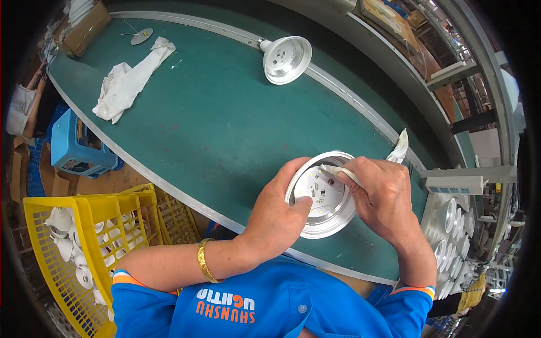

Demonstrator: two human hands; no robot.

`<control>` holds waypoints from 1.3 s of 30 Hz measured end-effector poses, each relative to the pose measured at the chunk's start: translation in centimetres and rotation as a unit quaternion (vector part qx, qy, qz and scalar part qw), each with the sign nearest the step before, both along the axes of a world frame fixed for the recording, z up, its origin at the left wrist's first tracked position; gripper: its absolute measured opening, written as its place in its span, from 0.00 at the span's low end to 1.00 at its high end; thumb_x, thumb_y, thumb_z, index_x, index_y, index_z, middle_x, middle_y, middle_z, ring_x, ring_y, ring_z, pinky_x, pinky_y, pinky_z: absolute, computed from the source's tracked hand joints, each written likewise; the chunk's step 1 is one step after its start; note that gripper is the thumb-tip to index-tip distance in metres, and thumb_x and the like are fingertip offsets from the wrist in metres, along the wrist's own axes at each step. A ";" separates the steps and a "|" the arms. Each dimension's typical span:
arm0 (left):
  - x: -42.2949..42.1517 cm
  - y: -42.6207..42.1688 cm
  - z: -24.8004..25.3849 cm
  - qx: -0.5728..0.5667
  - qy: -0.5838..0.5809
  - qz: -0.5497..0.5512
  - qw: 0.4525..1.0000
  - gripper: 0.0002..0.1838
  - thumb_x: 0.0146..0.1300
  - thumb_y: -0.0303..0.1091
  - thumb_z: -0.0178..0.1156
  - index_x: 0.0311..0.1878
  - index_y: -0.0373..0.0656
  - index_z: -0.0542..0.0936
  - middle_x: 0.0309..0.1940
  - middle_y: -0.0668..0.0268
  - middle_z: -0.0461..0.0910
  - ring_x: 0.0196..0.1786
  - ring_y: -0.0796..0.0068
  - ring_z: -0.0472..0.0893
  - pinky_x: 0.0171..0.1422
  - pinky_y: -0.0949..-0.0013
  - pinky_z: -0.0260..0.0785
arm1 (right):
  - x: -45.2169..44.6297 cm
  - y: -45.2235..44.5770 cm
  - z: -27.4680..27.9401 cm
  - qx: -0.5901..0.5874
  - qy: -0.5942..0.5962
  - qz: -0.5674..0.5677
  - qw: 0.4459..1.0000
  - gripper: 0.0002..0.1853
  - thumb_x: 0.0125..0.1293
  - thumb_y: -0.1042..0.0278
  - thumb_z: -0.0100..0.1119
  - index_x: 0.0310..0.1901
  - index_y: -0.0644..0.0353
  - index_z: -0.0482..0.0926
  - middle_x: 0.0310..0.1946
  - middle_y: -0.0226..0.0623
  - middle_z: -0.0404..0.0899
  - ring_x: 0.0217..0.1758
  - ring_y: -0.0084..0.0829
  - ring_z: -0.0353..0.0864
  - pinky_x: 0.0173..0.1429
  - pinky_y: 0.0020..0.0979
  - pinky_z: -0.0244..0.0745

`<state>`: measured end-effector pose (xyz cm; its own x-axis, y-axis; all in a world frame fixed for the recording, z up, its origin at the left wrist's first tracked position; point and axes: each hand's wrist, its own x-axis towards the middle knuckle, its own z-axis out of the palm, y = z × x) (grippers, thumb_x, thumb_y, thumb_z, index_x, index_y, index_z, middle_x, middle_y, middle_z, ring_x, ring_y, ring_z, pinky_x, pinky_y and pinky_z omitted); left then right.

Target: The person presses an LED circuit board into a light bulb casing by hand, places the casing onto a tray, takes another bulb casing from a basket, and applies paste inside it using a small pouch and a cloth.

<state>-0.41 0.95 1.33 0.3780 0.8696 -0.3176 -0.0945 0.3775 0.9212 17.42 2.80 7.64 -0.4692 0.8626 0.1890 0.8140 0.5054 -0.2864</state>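
Where the left grip (277,211) closes, it holds the lamp's rim (327,234).

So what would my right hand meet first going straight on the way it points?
Probably the white board inside the lamp your left hand holds, though depth is unclear here.

White round lamp housing (328,229), open side up, circuit board inside

My green-topped counter (208,107) has a pale metal rim. To my left stand a bright blue plastic stool (79,147) and yellow plastic crates (84,211), near a brown cardboard box (84,29). To my right, a white power strip (455,185) is fixed by a grey metal frame (489,79).
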 end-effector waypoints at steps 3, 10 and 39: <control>-0.1 0.0 0.0 -0.014 -0.003 0.006 1.000 0.28 0.63 0.19 0.55 0.67 0.35 0.64 0.56 0.57 0.76 0.58 0.71 0.76 0.65 0.67 0.68 | 0.4 0.0 -0.3 -0.016 0.041 -0.016 0.999 0.07 0.58 0.74 0.65 0.30 0.63 0.75 0.19 0.43 0.78 0.21 0.43 0.79 0.25 0.38 0.71; -1.3 0.2 -1.7 0.035 0.001 0.058 0.998 0.28 0.62 0.19 0.55 0.67 0.35 0.65 0.57 0.57 0.75 0.60 0.72 0.75 0.65 0.67 0.67 | 1.3 -0.1 -0.3 -0.136 0.207 -0.107 0.963 0.06 0.64 0.70 0.64 0.35 0.64 0.79 0.22 0.43 0.79 0.23 0.35 0.79 0.30 0.32 0.71; -25.6 23.5 -9.2 0.420 0.587 0.343 0.601 0.13 0.61 0.37 0.62 0.46 0.43 0.84 0.39 0.58 0.85 0.44 0.57 0.83 0.50 0.58 0.74 | -7.2 12.4 -2.9 -0.127 0.240 -0.050 0.961 0.11 0.66 0.62 0.60 0.36 0.63 0.81 0.21 0.48 0.77 0.25 0.43 0.77 0.32 0.38 0.69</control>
<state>-25.98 24.41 -7.91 -0.2163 0.7334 0.6444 0.9387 -0.0251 0.3437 10.21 15.21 4.79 -0.2926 0.9458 0.1406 0.5975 0.2956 -0.7454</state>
